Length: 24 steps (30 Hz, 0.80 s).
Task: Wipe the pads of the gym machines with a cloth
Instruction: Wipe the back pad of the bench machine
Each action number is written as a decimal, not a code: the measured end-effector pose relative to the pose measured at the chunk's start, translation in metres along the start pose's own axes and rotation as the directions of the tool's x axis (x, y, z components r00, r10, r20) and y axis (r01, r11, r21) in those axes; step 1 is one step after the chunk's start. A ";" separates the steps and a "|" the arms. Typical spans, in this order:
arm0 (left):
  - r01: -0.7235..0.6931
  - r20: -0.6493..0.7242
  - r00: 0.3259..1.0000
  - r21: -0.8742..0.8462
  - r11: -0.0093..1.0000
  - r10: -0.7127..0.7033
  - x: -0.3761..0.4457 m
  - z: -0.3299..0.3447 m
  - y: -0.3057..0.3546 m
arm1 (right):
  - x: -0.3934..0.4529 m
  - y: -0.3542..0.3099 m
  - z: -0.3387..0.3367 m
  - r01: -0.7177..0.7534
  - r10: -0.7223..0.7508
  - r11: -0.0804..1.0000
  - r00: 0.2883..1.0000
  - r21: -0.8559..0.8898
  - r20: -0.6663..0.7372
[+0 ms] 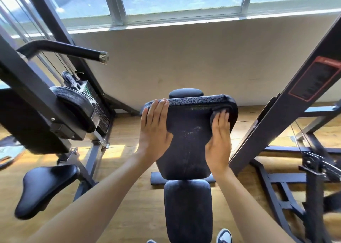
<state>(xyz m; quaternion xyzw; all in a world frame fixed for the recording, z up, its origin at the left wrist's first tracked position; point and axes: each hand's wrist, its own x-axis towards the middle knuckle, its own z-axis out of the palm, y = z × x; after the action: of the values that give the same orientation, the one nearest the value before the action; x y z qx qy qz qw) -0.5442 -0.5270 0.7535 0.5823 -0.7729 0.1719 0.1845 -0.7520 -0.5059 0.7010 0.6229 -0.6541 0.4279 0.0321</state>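
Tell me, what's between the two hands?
In the head view, only bare dark pad lies between the left hand and the right hand, which presses a dark cloth.

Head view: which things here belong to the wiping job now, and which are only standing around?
In use:
- back pad, being wiped
- dark cloth under the right hand
- left hand, flat on the pad's left edge

Standing by:
- seat pad below it
- other machine's round pad and saddle seat, at left
- handle bar
- slanted frame beam, at right
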 end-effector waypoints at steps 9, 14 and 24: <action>-0.006 -0.014 1.000 0.014 1.000 0.006 0.001 -0.001 0.000 | -0.075 0.014 0.005 -0.157 0.137 0.982 0.976 0.109 0.171; 0.010 -0.009 1.000 0.010 1.000 -0.010 0.001 0.001 0.001 | -0.019 -0.020 -0.014 -0.048 0.052 0.989 0.998 0.140 -0.025; 0.006 -0.004 1.000 0.000 1.000 -0.006 0.000 0.001 0.000 | -0.093 0.016 0.023 -0.130 0.114 0.991 0.937 0.026 0.332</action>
<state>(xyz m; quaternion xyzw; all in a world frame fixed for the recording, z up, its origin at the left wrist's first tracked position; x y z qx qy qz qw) -0.5444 -0.5276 0.7525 0.5845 -0.7706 0.1725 0.1866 -0.7334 -0.4488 0.6255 0.6444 -0.6774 0.3343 -0.1190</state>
